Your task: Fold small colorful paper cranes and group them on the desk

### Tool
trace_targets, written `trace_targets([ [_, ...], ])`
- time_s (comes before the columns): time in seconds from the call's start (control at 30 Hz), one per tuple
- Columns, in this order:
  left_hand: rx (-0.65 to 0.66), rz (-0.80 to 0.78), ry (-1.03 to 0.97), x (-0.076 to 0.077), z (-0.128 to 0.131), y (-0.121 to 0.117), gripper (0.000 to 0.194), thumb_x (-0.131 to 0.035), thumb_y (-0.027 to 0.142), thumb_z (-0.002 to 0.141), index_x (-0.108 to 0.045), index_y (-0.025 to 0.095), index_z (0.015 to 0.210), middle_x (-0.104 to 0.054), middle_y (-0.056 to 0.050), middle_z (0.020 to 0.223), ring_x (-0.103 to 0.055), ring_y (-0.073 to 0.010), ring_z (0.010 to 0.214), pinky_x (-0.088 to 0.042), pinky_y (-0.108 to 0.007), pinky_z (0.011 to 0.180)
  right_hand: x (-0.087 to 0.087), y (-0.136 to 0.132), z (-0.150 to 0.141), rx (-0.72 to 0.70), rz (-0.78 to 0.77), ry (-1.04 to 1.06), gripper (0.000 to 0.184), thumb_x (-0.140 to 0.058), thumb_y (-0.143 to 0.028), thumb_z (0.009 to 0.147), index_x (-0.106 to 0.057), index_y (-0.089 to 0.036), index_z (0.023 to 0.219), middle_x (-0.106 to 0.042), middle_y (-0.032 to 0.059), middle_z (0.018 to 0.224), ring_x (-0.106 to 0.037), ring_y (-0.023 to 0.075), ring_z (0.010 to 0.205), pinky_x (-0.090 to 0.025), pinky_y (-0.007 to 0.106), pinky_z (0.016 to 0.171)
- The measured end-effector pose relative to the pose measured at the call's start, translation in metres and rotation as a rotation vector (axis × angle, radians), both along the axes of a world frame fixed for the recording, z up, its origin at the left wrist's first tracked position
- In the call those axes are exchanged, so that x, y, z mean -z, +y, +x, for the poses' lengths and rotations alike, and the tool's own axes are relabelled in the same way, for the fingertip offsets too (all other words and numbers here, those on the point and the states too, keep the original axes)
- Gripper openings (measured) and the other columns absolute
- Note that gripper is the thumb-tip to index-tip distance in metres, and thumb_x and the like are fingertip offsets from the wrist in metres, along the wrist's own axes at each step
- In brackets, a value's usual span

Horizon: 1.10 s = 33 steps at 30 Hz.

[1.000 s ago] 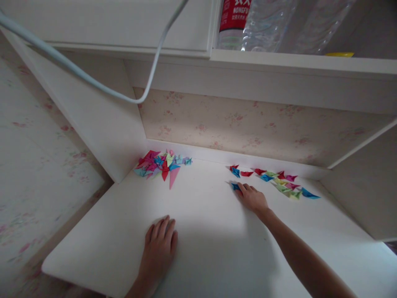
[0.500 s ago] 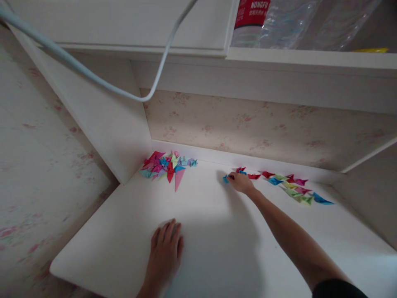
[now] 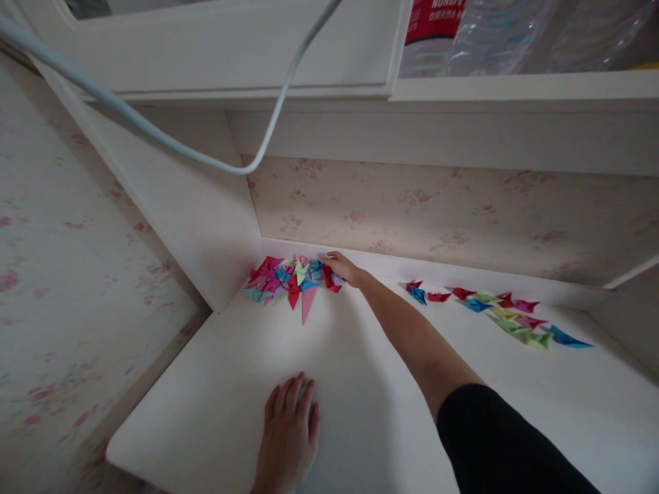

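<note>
My right hand reaches to the right end of a heap of colourful folded-paper pieces at the back left of the white desk. Its fingers are closed on a red folded-paper piece, which hangs against the heap's edge. Blue paper shows by the fingertips; I cannot tell whether it is held too. My left hand lies flat, palm down, near the front of the desk, fingers stretched out and touching only the desktop.
More folded-paper pieces lie in a loose row along the back right, among them a red one and a blue one. A white cable hangs across the upper left. Plastic bottles stand on the shelf above.
My right hand has moved left from the right-hand row to the heap, carrying folded paper. My left hand has stayed flat on the desk. The view has shifted slightly left.
</note>
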State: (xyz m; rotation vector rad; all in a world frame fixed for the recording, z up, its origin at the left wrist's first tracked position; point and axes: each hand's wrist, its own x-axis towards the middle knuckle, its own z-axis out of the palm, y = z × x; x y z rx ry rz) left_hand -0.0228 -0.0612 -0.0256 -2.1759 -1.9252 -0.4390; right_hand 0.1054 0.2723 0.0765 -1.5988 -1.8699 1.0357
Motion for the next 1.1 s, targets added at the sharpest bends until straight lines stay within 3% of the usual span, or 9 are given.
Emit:
trace_targets([
  [0.1, 0.005, -0.005, -0.002, 0.001, -0.001, 0.0, 0.036, -0.047, 0.029, 0.091, -0.057, 0.028, 0.126, -0.058, -0.002, 0.132, -0.051, -0.0232, 0.12, -0.038, -0.044, 0.102, 0.004, -0.004, -0.006, 0.006, -0.005, 0.08, 0.06, -0.051, -0.059, 0.084, -0.046, -0.024, 0.134, -0.056, 0.0111, 0.131, -0.063, 0.0153, 0.085, -0.048, 0.023, 0.063],
  [0.17, 0.011, -0.002, -0.005, 0.002, -0.002, 0.001, 0.036, -0.047, 0.029, 0.091, -0.057, 0.028, 0.126, -0.058, -0.002, 0.132, -0.051, -0.0235, 0.12, -0.037, -0.044, 0.102, 0.013, -0.013, 0.001, 0.036, 0.008, 0.104, 0.054, -0.054, -0.051, 0.085, -0.048, -0.022, 0.131, -0.055, 0.0104, 0.131, -0.062, 0.0149, 0.088, -0.048, 0.024, 0.068],
  [0.33, 0.019, 0.014, -0.004, 0.004, -0.004, 0.001, 0.035, -0.048, 0.028, 0.091, -0.059, 0.027, 0.124, -0.059, -0.003, 0.131, -0.051, -0.0237, 0.119, -0.036, -0.044, 0.102, 0.047, -0.06, 0.051, 0.096, 0.051, 0.116, 0.034, -0.054, -0.038, 0.085, -0.06, -0.021, 0.113, -0.068, 0.0033, 0.1, -0.062, 0.0125, 0.069, -0.047, 0.025, 0.068],
  [0.47, 0.056, 0.03, 0.006, 0.002, -0.003, 0.002, 0.035, -0.047, 0.03, 0.091, -0.059, 0.025, 0.123, -0.059, -0.004, 0.131, -0.051, -0.024, 0.119, -0.036, -0.044, 0.102, 0.067, -0.123, 0.115, 0.146, 0.071, 0.108, 0.029, -0.049, -0.041, 0.084, -0.066, -0.019, 0.092, -0.067, 0.0009, 0.074, -0.061, 0.0157, 0.064, -0.045, 0.026, 0.065],
  [0.63, 0.082, 0.057, -0.022, 0.004, -0.004, 0.003, 0.034, -0.05, 0.031, 0.089, -0.06, 0.023, 0.121, -0.061, -0.007, 0.127, -0.051, -0.0267, 0.118, -0.035, -0.047, 0.102, 0.089, -0.226, 0.208, 0.371, 0.198, -0.058, 0.046, -0.04, -0.054, 0.087, -0.068, -0.02, 0.098, -0.067, 0.0024, 0.069, -0.061, 0.0186, 0.063, -0.043, 0.027, 0.062],
  [0.73, 0.132, 0.079, -0.059, 0.002, 0.001, 0.007, 0.029, -0.052, 0.028, 0.088, -0.063, 0.025, 0.114, -0.065, -0.007, 0.118, -0.055, -0.027, 0.11, -0.039, -0.047, 0.098, 0.1, -0.289, 0.245, 0.542, 0.201, -0.155, 0.048, -0.041, -0.057, 0.087, -0.068, -0.02, 0.097, -0.069, 0.0035, 0.072, -0.062, 0.0188, 0.065, -0.043, 0.026, 0.063],
  [0.87, 0.269, -0.018, -0.151, -0.017, 0.037, 0.03, 0.024, -0.052, 0.026, 0.088, -0.064, 0.027, 0.108, -0.063, -0.004, 0.116, -0.056, -0.024, 0.106, -0.041, -0.044, 0.097, 0.104, -0.333, 0.254, 0.707, 0.123, -0.19, 0.049, -0.036, -0.057, 0.09, -0.068, -0.021, 0.101, -0.069, 0.003, 0.07, -0.063, 0.0183, 0.063, -0.043, 0.025, 0.059],
  [1.0, 0.444, -0.139, -0.226, -0.036, 0.104, 0.079, 0.025, -0.05, 0.023, 0.089, -0.062, 0.024, 0.111, -0.058, -0.006, 0.122, -0.051, -0.0214, 0.115, -0.042, -0.037, 0.099, 0.096, -0.326, 0.239, 0.48, 0.147, -0.409, 0.04, -0.035, -0.047, 0.092, -0.068, -0.026, 0.1, -0.073, 0.0039, 0.083, -0.067, 0.0199, 0.072, -0.041, 0.026, 0.06],
  [1.1, 0.531, -0.221, -0.209, -0.041, 0.153, 0.123, 0.021, -0.051, 0.023, 0.088, -0.065, 0.025, 0.104, -0.059, -0.005, 0.115, -0.054, -0.0196, 0.108, -0.044, -0.034, 0.096, 0.09, -0.317, 0.23, 0.391, 0.164, -0.557, 0.035, -0.034, -0.04, 0.094, -0.066, -0.028, 0.102, -0.074, 0.0028, 0.083, -0.068, 0.0197, 0.07, -0.037, 0.026, 0.057],
])
